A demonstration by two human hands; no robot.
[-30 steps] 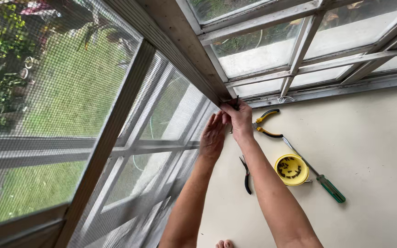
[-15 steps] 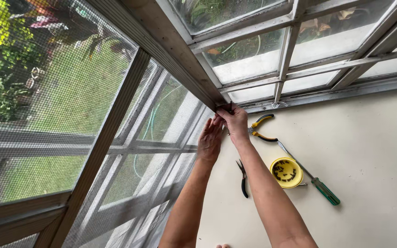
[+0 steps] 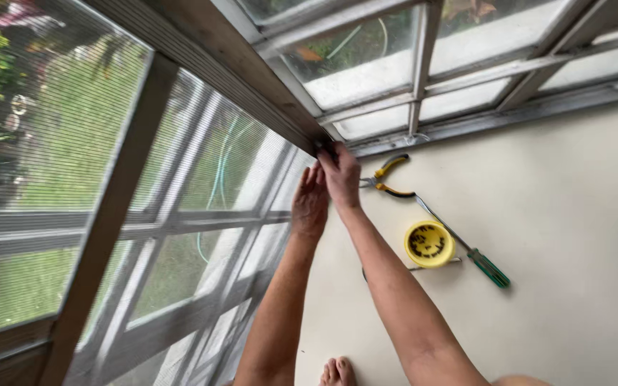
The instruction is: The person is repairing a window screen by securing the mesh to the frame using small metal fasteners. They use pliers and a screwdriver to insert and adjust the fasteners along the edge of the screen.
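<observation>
At the lower end of the slanted brown wooden frame beam (image 3: 252, 86): both hands together, right hand (image 3: 341, 175) pinching a small dark item against it, left hand (image 3: 310, 204) flat beside. Screen mesh (image 3: 59, 129) already spanning above; corner unfinished. Below, on floor: yellow round tub (image 3: 429, 244), yellow-handled pliers (image 3: 386, 179), green-handled screwdriver (image 3: 466, 246).

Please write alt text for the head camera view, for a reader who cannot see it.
A person's left hand and right hand press against the lower end of a wooden window frame covered by mesh screen. On the pale floor nearby lie yellow-handled pliers, a green-handled screwdriver and a small yellow round container.
</observation>
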